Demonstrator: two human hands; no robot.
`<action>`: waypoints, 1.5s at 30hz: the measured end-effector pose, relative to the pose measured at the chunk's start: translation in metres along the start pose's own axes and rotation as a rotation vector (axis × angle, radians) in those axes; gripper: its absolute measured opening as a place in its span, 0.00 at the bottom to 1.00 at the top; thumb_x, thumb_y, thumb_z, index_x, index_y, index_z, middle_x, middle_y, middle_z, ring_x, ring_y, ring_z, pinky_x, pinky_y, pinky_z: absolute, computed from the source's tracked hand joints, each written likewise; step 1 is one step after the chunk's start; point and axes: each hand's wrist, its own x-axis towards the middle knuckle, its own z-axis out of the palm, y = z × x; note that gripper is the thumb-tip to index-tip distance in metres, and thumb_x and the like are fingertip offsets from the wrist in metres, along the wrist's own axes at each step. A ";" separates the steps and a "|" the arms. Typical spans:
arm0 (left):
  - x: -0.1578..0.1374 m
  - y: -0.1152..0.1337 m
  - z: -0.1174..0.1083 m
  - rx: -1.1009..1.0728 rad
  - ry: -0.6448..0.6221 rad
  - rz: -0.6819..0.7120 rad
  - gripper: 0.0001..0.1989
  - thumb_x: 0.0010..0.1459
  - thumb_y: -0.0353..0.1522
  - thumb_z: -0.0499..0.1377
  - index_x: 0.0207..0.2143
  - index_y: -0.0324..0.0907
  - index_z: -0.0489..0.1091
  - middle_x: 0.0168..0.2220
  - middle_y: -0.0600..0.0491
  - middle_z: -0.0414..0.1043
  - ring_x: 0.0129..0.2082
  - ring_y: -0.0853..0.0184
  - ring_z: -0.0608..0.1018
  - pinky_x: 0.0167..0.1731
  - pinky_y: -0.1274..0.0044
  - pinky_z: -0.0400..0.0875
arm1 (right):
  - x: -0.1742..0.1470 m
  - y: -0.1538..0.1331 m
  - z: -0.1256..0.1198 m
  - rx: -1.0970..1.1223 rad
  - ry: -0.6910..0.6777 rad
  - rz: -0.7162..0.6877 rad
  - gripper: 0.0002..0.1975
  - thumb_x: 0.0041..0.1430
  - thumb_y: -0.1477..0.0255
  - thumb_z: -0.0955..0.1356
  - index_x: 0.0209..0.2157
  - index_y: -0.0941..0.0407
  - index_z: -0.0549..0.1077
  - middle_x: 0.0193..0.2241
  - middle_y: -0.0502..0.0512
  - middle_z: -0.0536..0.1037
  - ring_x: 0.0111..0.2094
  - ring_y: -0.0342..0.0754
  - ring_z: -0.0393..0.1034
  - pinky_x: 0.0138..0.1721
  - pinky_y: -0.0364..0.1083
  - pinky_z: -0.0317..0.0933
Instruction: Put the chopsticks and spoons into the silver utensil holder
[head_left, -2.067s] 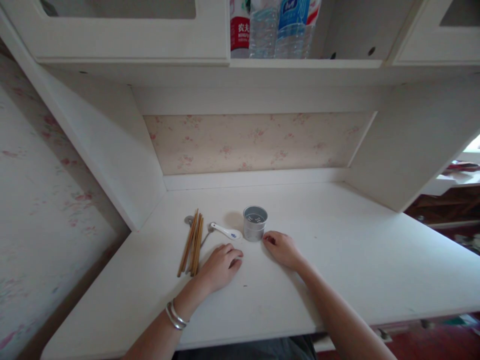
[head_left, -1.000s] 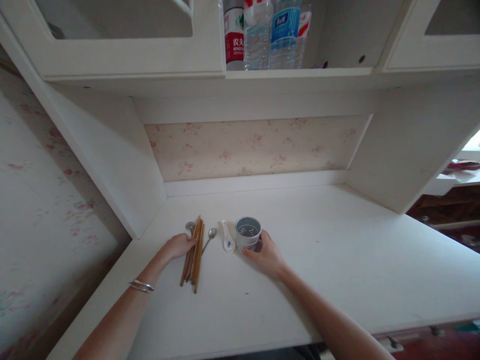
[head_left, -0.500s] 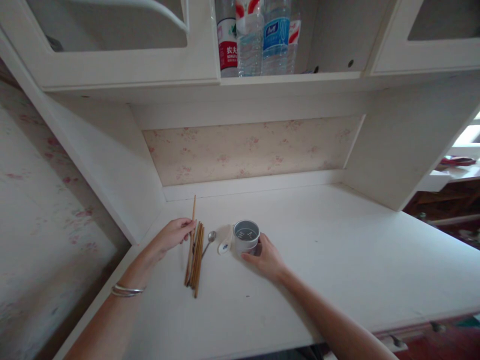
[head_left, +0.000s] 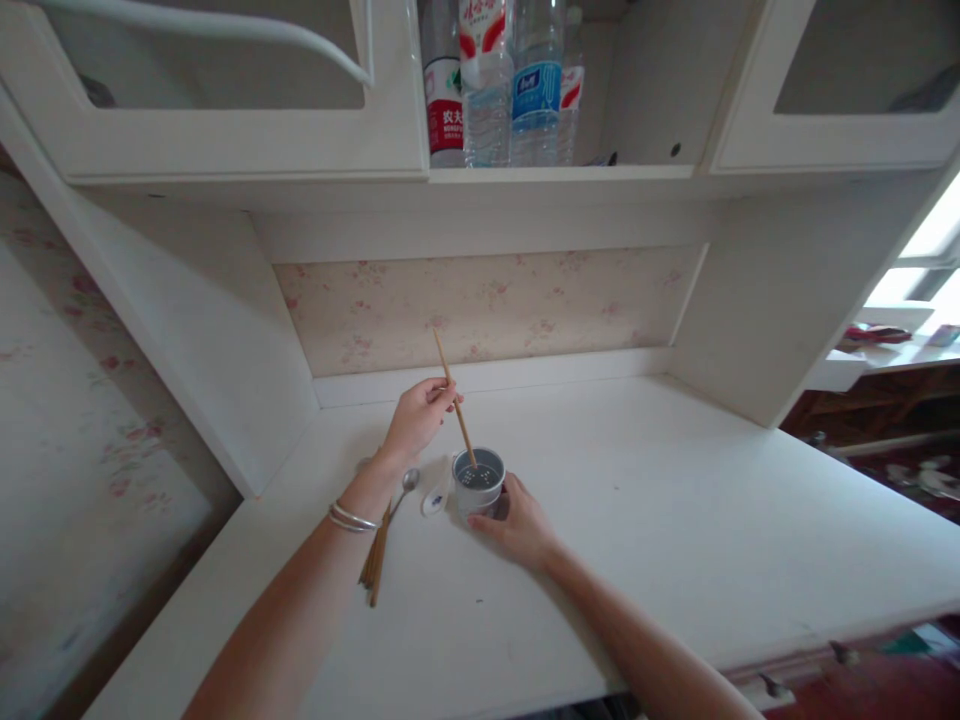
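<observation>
My left hand [head_left: 422,415] pinches a wooden chopstick [head_left: 463,432] near its middle. The chopstick leans, with its lower end inside the mouth of a round grey metal holder [head_left: 478,472] that has small holes in its bottom. Around the holder's right side and front wraps my right hand [head_left: 517,525], keeping it upright on the white desk. Left of the holder lie a white spoon [head_left: 435,500] with a blue mark and a metal spoon [head_left: 409,482]. More chopsticks [head_left: 377,560] lie in a bunch, partly hidden under my left forearm.
The white desktop [head_left: 637,530] stretches to the right of the holder. Overhead, a cabinet shelf [head_left: 562,174] holds several plastic bottles [head_left: 487,100]. Upright side panels [head_left: 217,330] and a floral back wall [head_left: 495,305] close in the desk.
My left hand has lifted the chopstick off the bunch and carried it right, bringing its lower end into the holder. My right hand still grips the holder. The view has shifted slightly.
</observation>
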 end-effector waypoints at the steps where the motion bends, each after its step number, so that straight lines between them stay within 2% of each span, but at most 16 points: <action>1: 0.000 -0.008 0.007 0.007 -0.011 -0.004 0.20 0.55 0.45 0.56 0.41 0.38 0.70 0.36 0.47 0.77 0.32 0.67 0.75 0.26 0.80 0.64 | 0.000 -0.001 -0.001 -0.003 -0.001 0.003 0.32 0.45 0.61 0.74 0.52 0.53 0.66 0.48 0.57 0.73 0.48 0.56 0.68 0.46 0.52 0.62; 6: -0.006 -0.048 0.036 0.015 -0.074 0.014 0.15 0.56 0.40 0.56 0.38 0.37 0.72 0.36 0.45 0.77 0.35 0.66 0.77 0.35 0.77 0.68 | 0.001 -0.001 -0.001 -0.003 -0.002 0.009 0.32 0.44 0.63 0.74 0.51 0.53 0.66 0.47 0.57 0.74 0.47 0.55 0.68 0.46 0.52 0.62; 11: -0.017 -0.074 0.048 0.085 -0.103 0.014 0.16 0.56 0.41 0.56 0.35 0.37 0.74 0.35 0.46 0.77 0.35 0.64 0.77 0.36 0.75 0.69 | 0.002 -0.001 -0.002 -0.019 0.013 0.000 0.30 0.43 0.65 0.75 0.50 0.54 0.67 0.45 0.57 0.74 0.47 0.55 0.68 0.47 0.52 0.61; 17: -0.025 -0.078 0.047 0.060 -0.166 -0.014 0.15 0.56 0.41 0.57 0.36 0.38 0.74 0.36 0.47 0.77 0.36 0.63 0.77 0.38 0.74 0.70 | 0.001 -0.002 -0.003 -0.016 0.000 0.000 0.31 0.44 0.63 0.74 0.50 0.54 0.66 0.45 0.57 0.74 0.47 0.55 0.68 0.46 0.52 0.61; 24: -0.028 -0.081 0.047 0.077 -0.145 -0.003 0.14 0.57 0.41 0.56 0.35 0.40 0.73 0.36 0.47 0.77 0.37 0.63 0.77 0.39 0.74 0.70 | 0.001 -0.002 -0.003 -0.041 -0.001 -0.019 0.30 0.44 0.63 0.74 0.50 0.54 0.67 0.45 0.57 0.73 0.48 0.55 0.67 0.47 0.52 0.60; 26: -0.028 -0.080 0.047 0.059 -0.122 -0.022 0.13 0.56 0.41 0.57 0.35 0.40 0.72 0.36 0.47 0.77 0.37 0.63 0.77 0.40 0.73 0.70 | 0.001 -0.002 -0.003 -0.039 0.002 -0.016 0.30 0.44 0.63 0.74 0.50 0.54 0.67 0.45 0.57 0.73 0.48 0.55 0.67 0.47 0.52 0.60; 28: -0.032 -0.077 0.047 0.012 -0.045 -0.057 0.14 0.55 0.40 0.58 0.39 0.39 0.70 0.39 0.46 0.76 0.39 0.63 0.77 0.42 0.73 0.70 | 0.001 -0.002 -0.004 -0.038 0.008 -0.011 0.30 0.44 0.63 0.74 0.50 0.54 0.67 0.45 0.57 0.73 0.48 0.55 0.67 0.47 0.52 0.61; 31: -0.048 -0.073 0.049 -0.096 0.063 -0.096 0.22 0.55 0.43 0.59 0.48 0.39 0.65 0.46 0.44 0.72 0.47 0.63 0.75 0.48 0.73 0.68 | 0.001 -0.002 -0.003 -0.036 0.003 -0.030 0.31 0.44 0.63 0.74 0.50 0.54 0.67 0.45 0.57 0.73 0.48 0.55 0.67 0.47 0.52 0.61; 34: -0.073 -0.077 0.054 -0.182 0.016 -0.105 0.35 0.51 0.43 0.63 0.57 0.41 0.56 0.54 0.42 0.66 0.54 0.61 0.70 0.54 0.71 0.64 | 0.000 0.001 -0.002 -0.047 0.023 -0.061 0.30 0.45 0.63 0.74 0.51 0.55 0.67 0.45 0.57 0.73 0.48 0.55 0.67 0.48 0.53 0.61; 36: -0.087 -0.085 0.060 -0.220 -0.024 -0.114 0.44 0.46 0.41 0.67 0.61 0.42 0.50 0.56 0.42 0.64 0.55 0.60 0.69 0.55 0.70 0.63 | 0.000 0.003 0.000 -0.051 0.040 -0.090 0.29 0.46 0.65 0.73 0.51 0.54 0.67 0.46 0.57 0.73 0.48 0.55 0.67 0.48 0.53 0.61; 38: -0.095 -0.093 0.066 -0.230 -0.010 -0.106 0.50 0.41 0.38 0.70 0.62 0.43 0.47 0.55 0.43 0.65 0.55 0.59 0.70 0.56 0.68 0.62 | 0.000 0.006 0.001 -0.046 0.043 -0.111 0.29 0.47 0.68 0.72 0.52 0.54 0.66 0.47 0.57 0.73 0.48 0.55 0.67 0.49 0.53 0.60; 40: -0.097 -0.101 0.070 -0.201 0.027 -0.066 0.47 0.40 0.36 0.71 0.60 0.43 0.51 0.53 0.44 0.67 0.53 0.60 0.71 0.56 0.68 0.62 | 0.000 0.009 0.002 -0.042 0.035 -0.118 0.29 0.46 0.69 0.72 0.52 0.55 0.65 0.48 0.58 0.72 0.49 0.55 0.66 0.50 0.53 0.60; 43: -0.094 -0.107 0.071 -0.167 0.035 -0.030 0.37 0.41 0.35 0.70 0.53 0.42 0.61 0.49 0.46 0.71 0.50 0.60 0.74 0.53 0.67 0.65 | -0.003 0.012 0.001 -0.007 0.035 -0.115 0.34 0.44 0.71 0.72 0.54 0.55 0.62 0.50 0.59 0.70 0.51 0.56 0.64 0.52 0.55 0.59; 45: -0.092 -0.108 0.072 -0.184 0.040 -0.047 0.35 0.40 0.35 0.70 0.52 0.42 0.62 0.48 0.46 0.72 0.49 0.60 0.74 0.51 0.67 0.66 | -0.009 0.008 -0.002 0.067 0.137 -0.078 0.32 0.46 0.71 0.70 0.55 0.54 0.61 0.50 0.59 0.69 0.50 0.55 0.64 0.52 0.55 0.60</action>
